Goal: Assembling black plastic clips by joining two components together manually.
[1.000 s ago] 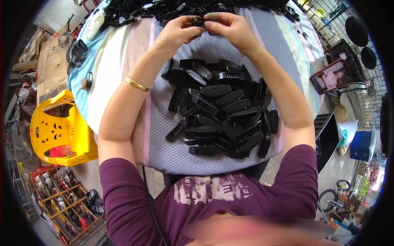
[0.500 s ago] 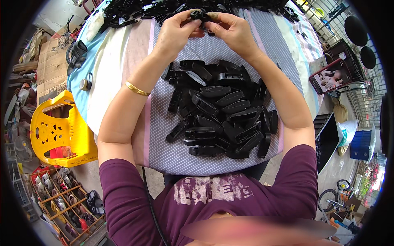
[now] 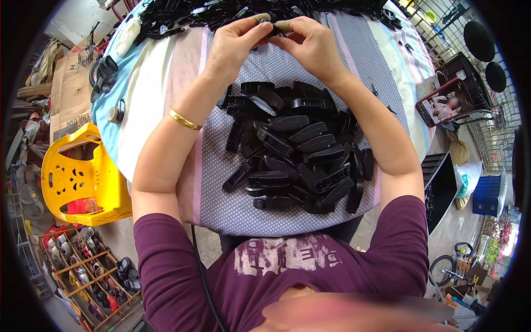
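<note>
My left hand [image 3: 235, 47] and my right hand [image 3: 311, 47] meet at the far side of the table, both closed at the fingertips. Between them is a small black plastic part [image 3: 269, 29], mostly covered by the fingers. Tan finger covers show on some fingertips. Below my hands, between my forearms, lies a heap of black plastic pieces [image 3: 290, 123], long and rounded like clips or handles. Beyond my hands spreads a larger pile of loose black parts [image 3: 193, 15].
A patterned cloth [image 3: 221, 216] covers the round table. At the right edge a phone [image 3: 445, 103] stands propped up. On the left edge lie a small round container [image 3: 116, 112] and a dark strapped item [image 3: 104, 74]. A yellow chair [image 3: 83, 177] stands at the left.
My right fingers have curled and shifted closer to the left fingertips, hiding more of the black part. The heap between my forearms looks nearly the same.
</note>
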